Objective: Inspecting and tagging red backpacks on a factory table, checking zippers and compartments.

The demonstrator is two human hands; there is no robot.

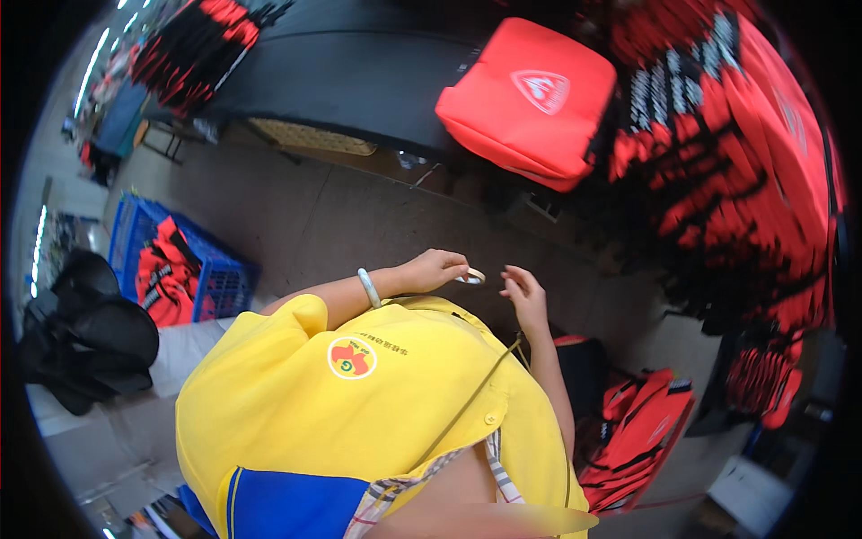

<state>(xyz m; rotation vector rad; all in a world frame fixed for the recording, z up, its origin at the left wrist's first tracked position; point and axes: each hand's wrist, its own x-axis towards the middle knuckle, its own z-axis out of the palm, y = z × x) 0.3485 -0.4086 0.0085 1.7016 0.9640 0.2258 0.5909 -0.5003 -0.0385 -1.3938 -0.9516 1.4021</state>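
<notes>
One pale ring (477,276) sits between the hands, its long axis running roughly 9 to 3 o'clock. The left hand (435,269), the nearer, pinches it at its own 3 o'clock side. From the right hand (526,295) it lies toward 10 o'clock, apart; that hand's thumb and fingers stand slightly parted, nothing visible between. Toward 12 o'clock, a red bag (525,117) rests on the bench (359,76)
</notes>
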